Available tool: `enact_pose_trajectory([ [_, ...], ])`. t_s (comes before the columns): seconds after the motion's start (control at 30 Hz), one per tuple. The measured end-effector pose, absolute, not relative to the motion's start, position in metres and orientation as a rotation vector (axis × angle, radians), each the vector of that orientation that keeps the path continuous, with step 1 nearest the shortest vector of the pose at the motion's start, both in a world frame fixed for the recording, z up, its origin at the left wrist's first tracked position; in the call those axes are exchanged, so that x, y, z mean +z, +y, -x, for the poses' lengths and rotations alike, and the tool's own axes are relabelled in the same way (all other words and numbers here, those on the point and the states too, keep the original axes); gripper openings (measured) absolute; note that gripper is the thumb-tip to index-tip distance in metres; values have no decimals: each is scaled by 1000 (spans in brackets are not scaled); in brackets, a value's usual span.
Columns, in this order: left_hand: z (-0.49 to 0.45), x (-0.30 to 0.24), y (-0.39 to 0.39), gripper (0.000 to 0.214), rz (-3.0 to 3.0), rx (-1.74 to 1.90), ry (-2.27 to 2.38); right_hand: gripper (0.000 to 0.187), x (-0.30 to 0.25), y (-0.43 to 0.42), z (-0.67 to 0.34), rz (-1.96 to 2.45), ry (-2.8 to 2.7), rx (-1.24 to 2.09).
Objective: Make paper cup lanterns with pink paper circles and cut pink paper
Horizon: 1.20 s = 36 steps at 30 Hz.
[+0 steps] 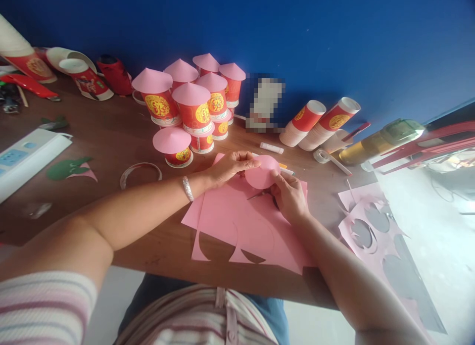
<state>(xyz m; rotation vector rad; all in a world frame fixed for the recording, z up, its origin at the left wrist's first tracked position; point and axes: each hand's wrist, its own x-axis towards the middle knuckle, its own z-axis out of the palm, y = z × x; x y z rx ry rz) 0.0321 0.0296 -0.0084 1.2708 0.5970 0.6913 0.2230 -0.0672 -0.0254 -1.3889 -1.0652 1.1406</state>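
Between my two hands is a round piece of pink paper [262,175], held above a stack of pink paper sheets [226,214]. My left hand [233,168] pinches its upper left edge, thumb stretched along it. At the lower right edge, the thumb and fingers of my right hand [288,191] grip the disc. A pair of scissors [259,194] shows below the disc, its dark handle partly behind my right hand; whether those fingers hold it too, I cannot tell. Round cut-outs mark the near edge of the sheets. Markers [287,171] lie just beyond the disc.
Several red paper cups with pink cone tops [191,95] stand behind my left hand. Stacked paper cups [328,122], a glue stick [271,147] and a tape roll [322,156] lie at back right. Paper scraps [358,226] lie right; a power strip [33,154] lies left.
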Motion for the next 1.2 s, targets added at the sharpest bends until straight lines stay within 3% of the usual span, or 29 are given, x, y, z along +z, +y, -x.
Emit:
enact_pose_trajectory([
  [0.3,-33,-10,28,33,-1183,782,599,51,-16,-67,-217,1312,-967,1166],
  [0.53,-30,-1,25,33,-1541,691,570,45,-14,-70,-220,1372,-1088,1072],
  [0.87,-27,4,17,10,-1952,1133,500,23,-24,-59,-258,1448,-2263,24],
  [1.03,-26,1,15,16,-2475,861,291,24,-26,-59,-271,1508,-2466,-430],
  [1.2,-29,-10,13,23,-2572,802,249,27,-24,-56,-288,1598,-2394,-589],
])
